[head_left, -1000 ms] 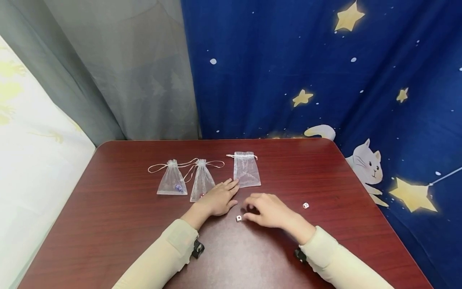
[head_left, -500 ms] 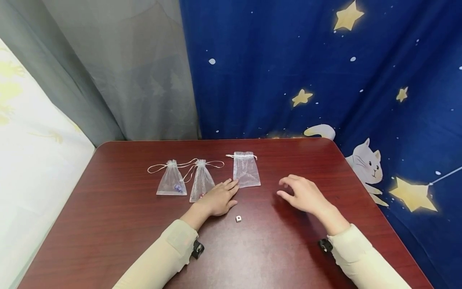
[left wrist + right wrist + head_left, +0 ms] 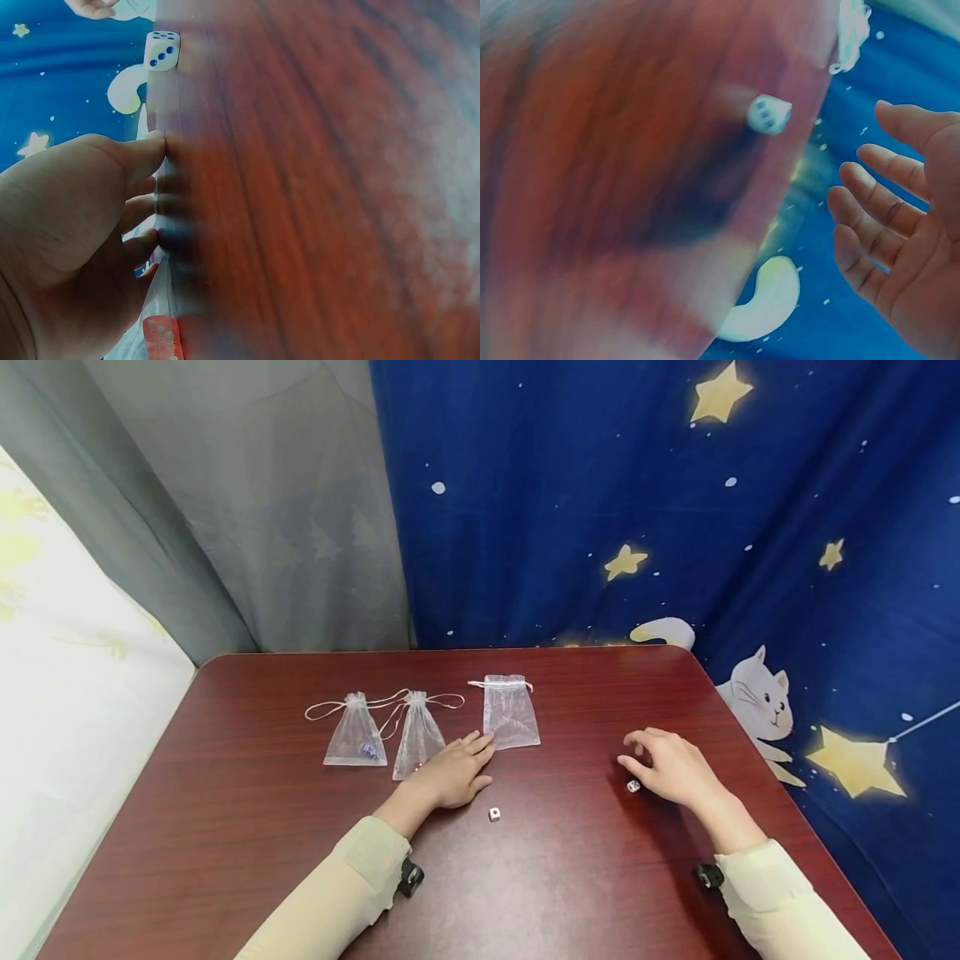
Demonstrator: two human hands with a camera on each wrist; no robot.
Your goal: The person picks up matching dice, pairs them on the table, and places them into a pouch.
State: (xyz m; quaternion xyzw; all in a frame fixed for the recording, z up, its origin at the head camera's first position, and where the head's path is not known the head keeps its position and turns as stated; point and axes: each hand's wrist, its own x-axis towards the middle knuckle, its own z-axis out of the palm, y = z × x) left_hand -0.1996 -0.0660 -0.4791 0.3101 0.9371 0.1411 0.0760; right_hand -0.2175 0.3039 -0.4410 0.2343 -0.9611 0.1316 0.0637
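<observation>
My left hand (image 3: pixel 452 772) rests on the table with its fingers extended. Its fingertips reach the lower left corner of a flat sheer drawstring bag (image 3: pixel 512 718), and its back edge overlaps a second sheer bag (image 3: pixel 417 739) holding a red die (image 3: pixel 161 337). A white die (image 3: pixel 494 814) lies just in front of that hand, also seen in the left wrist view. Over on the right, my right hand (image 3: pixel 671 766) hovers with loosely bent fingers and holds nothing. Another white die (image 3: pixel 633 786) lies on the table just below its thumb.
A third sheer bag (image 3: pixel 355 735), drawn tight, lies farther left with blue dice (image 3: pixel 369 751) inside. Its cords cross those of the neighbouring bag. Curtains (image 3: pixel 525 510) hang behind the dark red table (image 3: pixel 247 860).
My right hand has moved from beside the near white die to the far right, above the other white die, which it covered half a second ago. My left hand stays put.
</observation>
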